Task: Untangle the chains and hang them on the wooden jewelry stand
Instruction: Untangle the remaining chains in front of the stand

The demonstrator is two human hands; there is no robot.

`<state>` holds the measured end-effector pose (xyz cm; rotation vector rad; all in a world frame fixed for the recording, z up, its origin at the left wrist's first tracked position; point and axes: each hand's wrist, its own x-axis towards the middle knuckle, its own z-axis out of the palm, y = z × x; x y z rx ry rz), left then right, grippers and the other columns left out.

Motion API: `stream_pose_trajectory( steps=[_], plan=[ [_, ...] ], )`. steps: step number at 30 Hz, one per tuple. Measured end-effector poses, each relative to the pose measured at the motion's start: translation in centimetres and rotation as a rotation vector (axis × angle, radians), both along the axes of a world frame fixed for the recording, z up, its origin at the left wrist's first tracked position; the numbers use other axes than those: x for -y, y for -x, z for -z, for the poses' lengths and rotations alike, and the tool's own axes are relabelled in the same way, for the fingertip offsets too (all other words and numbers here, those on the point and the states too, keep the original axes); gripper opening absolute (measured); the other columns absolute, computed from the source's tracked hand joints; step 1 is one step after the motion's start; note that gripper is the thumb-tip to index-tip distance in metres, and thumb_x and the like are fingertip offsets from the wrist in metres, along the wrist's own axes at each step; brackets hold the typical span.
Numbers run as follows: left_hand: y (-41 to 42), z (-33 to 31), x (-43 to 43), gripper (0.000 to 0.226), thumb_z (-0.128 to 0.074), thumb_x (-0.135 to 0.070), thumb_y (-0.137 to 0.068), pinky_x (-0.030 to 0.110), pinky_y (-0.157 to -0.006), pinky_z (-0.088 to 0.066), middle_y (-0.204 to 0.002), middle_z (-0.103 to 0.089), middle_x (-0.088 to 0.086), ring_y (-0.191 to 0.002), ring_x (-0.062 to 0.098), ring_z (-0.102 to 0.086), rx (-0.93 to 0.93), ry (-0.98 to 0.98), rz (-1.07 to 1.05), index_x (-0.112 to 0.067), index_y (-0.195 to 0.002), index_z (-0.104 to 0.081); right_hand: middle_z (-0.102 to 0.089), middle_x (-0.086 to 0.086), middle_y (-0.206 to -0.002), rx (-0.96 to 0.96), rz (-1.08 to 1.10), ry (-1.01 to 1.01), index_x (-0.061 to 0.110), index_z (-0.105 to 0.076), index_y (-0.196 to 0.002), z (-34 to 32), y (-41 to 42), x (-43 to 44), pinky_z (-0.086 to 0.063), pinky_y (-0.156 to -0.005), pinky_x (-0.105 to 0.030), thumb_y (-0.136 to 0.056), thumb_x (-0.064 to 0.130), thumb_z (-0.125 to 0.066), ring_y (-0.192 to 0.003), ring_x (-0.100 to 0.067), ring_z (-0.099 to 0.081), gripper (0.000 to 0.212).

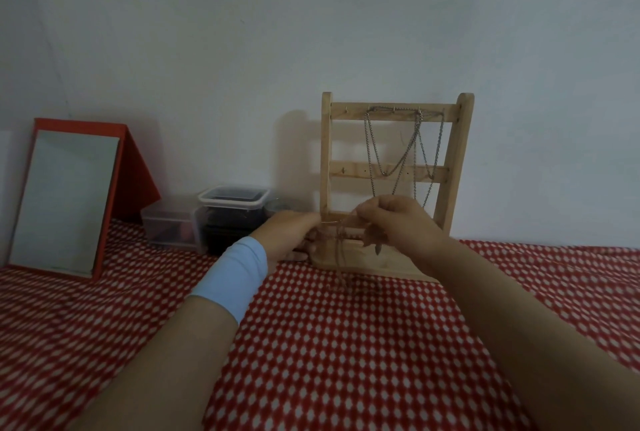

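Now my left hand [291,235] and right hand [398,219] pinch a chain [341,257] mid-untangling, which I reckon needs gentle teasing apart next.

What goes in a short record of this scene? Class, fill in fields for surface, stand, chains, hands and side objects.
Surface: red-and-white patterned cloth
Stand: ladder-shaped wooden jewelry stand, upright by the wall
Hung: silver metal chains on its top rail
Left: left hand, pale blue wristband, pinches thin brownish chain
Right: right hand pinches the same chain
Aside: red-framed mirror, clear plastic boxes
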<state>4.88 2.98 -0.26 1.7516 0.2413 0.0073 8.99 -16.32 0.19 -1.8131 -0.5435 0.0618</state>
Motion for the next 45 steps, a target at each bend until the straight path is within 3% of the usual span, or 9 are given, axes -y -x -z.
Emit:
stream_pose_trajectory(
  steps=[5,10,15,18,24,27,35,40,45],
  plan=[
    [0.0,0.7,-0.3,0.033,-0.046,-0.019,-0.091,0.03,-0.072,-0.046,-0.073,-0.062,0.004,-0.068,0.016,-0.053,-0.021,0.608,0.16,-0.01,-0.069,-0.068,-0.06,-0.007,-0.08,-0.372,-0.336,-0.243,0.011,-0.052,-0.078,0.2,0.0,0.2,-0.048,-0.076,-0.04,-0.102,0.023,-0.029,-0.071,-0.021,-0.056,0.035],
    [-0.5,1.0,-0.1,0.021,-0.045,-0.015,-0.094,0.029,-0.064,-0.043,-0.066,-0.05,0.003,-0.054,0.012,-0.046,0.016,0.602,0.109,-0.011,-0.078,-0.058,-0.059,-0.003,-0.073,-0.179,-0.134,-0.206,0.013,-0.06,-0.08,0.6,-0.5,0.1,-0.048,-0.073,-0.04,-0.105,0.027,-0.045,-0.069,-0.02,-0.055,0.032],
    [-0.6,0.8,-1.4,0.014,-0.055,-0.016,-0.091,0.027,-0.066,-0.047,-0.079,-0.064,0.01,-0.062,0.013,-0.053,0.068,-0.389,0.142,-0.013,-0.081,-0.064,-0.057,0.002,-0.082,-0.305,-0.29,-0.562,0.016,-0.064,-0.085,-0.1,-0.6,0.5,-0.046,-0.066,-0.031,-0.104,0.025,-0.048,-0.065,-0.014,-0.053,0.026],
    [-0.1,0.1,-1.3,0.008,-0.062,-0.017,-0.088,0.021,-0.066,-0.048,-0.083,-0.071,0.0,-0.068,0.01,-0.059,0.097,-0.623,0.198,-0.019,-0.096,-0.065,-0.051,-0.001,-0.075,-0.501,-0.461,-0.582,0.02,-0.05,-0.064,-0.3,-0.3,0.7,-0.036,-0.062,-0.032,-0.089,0.032,-0.049,-0.063,-0.017,-0.046,0.027],
    [0.4,-0.7,-2.4,0.018,-0.064,-0.011,-0.084,0.029,-0.073,-0.05,-0.081,-0.067,0.003,-0.076,0.019,-0.063,0.24,-0.817,0.185,-0.024,-0.082,-0.051,-0.041,0.001,-0.057,-0.309,-0.38,0.294,0.017,-0.067,-0.074,-1.4,0.1,1.7,-0.029,-0.049,-0.025,-0.102,0.043,-0.05,-0.049,-0.013,-0.034,0.042],
    [0.3,-0.6,-2.4,0.022,-0.064,-0.011,-0.084,0.025,-0.069,-0.049,-0.076,-0.062,-0.003,-0.077,0.02,-0.064,0.293,-0.852,0.203,-0.028,-0.08,-0.051,-0.044,0.002,-0.054,-0.166,-0.403,0.45,0.016,-0.079,-0.088,-1.8,0.5,1.7,-0.034,-0.054,-0.025,-0.101,0.034,-0.059,-0.049,-0.011,-0.038,0.03],
    [0.0,0.4,-2.7,0.029,-0.067,-0.015,-0.084,0.024,-0.073,-0.051,-0.081,-0.054,-0.012,-0.08,0.012,-0.058,-0.023,-1.058,0.248,-0.024,-0.11,-0.059,-0.062,-0.006,-0.084,-0.353,-0.457,-0.355,0.018,-0.051,-0.068,-2.4,-0.3,1.9,-0.039,-0.084,-0.041,-0.099,0.025,-0.04,-0.083,-0.024,-0.057,0.034],
    [0.0,0.3,-2.1,0.028,-0.071,-0.009,-0.079,0.024,-0.069,-0.055,-0.086,-0.058,-0.011,-0.076,0.011,-0.06,-0.132,-1.064,0.279,-0.026,-0.099,-0.064,-0.056,0.002,-0.069,-0.24,-0.152,-0.365,0.024,-0.044,-0.062,-2.2,-0.5,1.7,-0.035,-0.082,-0.04,-0.096,0.049,-0.057,-0.071,-0.017,-0.052,0.044],
    [0.1,0.4,-2.2,0.023,-0.059,-0.009,-0.087,0.026,-0.086,-0.054,-0.096,-0.063,-0.009,-0.094,0.015,-0.064,-0.101,-0.992,0.243,-0.031,-0.086,-0.066,-0.034,0.008,-0.042,-0.496,-0.491,-0.716,0.017,-0.062,-0.069,-2.5,0.4,1.7,-0.052,-0.064,-0.03,-0.102,0.029,-0.05,-0.043,-0.01,-0.039,0.037]
  ],
)
